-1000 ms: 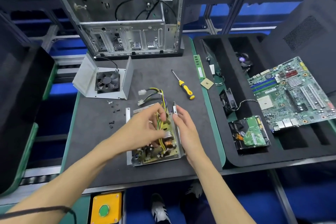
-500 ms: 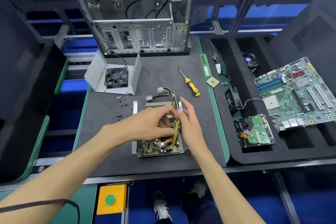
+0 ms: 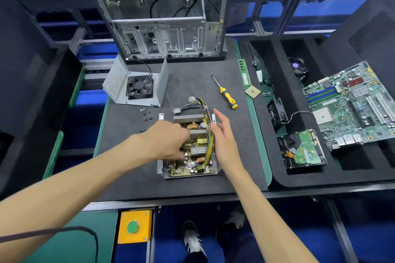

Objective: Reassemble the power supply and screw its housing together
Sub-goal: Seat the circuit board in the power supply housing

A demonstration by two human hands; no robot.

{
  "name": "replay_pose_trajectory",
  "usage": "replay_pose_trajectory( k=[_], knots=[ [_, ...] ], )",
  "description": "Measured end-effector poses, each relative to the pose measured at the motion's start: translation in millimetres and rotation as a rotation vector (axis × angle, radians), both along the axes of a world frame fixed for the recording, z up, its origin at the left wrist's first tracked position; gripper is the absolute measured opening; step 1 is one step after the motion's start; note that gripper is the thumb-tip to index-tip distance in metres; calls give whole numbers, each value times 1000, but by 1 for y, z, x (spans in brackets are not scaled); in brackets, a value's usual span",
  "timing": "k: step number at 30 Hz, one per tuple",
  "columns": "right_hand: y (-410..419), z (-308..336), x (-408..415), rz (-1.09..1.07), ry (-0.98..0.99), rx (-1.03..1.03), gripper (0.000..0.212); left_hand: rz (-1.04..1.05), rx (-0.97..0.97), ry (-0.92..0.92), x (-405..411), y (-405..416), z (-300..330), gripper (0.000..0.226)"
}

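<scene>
Supply (image 3: pixel 193 147) sits open at table (image 3: pixel 132 177) centre, heavy, stiff, fragile inside. We'd grip its steel walls, not the board. Left hand (image 3: pixel 168 141) curls among parts, grip unclear; right hand (image 3: pixel 222 136) flat on its 3 o'clock wall.
</scene>
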State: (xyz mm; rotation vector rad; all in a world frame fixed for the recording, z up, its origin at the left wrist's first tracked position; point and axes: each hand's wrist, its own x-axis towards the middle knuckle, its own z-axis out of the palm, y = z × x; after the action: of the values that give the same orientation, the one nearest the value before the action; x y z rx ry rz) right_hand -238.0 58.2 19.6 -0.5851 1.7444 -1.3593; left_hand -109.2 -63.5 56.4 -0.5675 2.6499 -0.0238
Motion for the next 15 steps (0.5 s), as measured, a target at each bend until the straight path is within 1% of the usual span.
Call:
replay_pose_trajectory(
  k=[3,6,10,12,15],
  knots=[
    [0,1,1,-2,0,-2,38,21,49,14,-1,1,-3,55],
    [0,2,1,-5,7,0,38,26,57,61,1,5,-8,54],
    [0,2,1,-4,18,-3,37,-29,57,113,11,3,-8,55],
    [0,1,1,-9,22,-7,38,-32,81,109,14,3,-9,50],
    [1,1,1,-17,25,-14,38,0,165,109,14,6,-14,38]
  ],
)
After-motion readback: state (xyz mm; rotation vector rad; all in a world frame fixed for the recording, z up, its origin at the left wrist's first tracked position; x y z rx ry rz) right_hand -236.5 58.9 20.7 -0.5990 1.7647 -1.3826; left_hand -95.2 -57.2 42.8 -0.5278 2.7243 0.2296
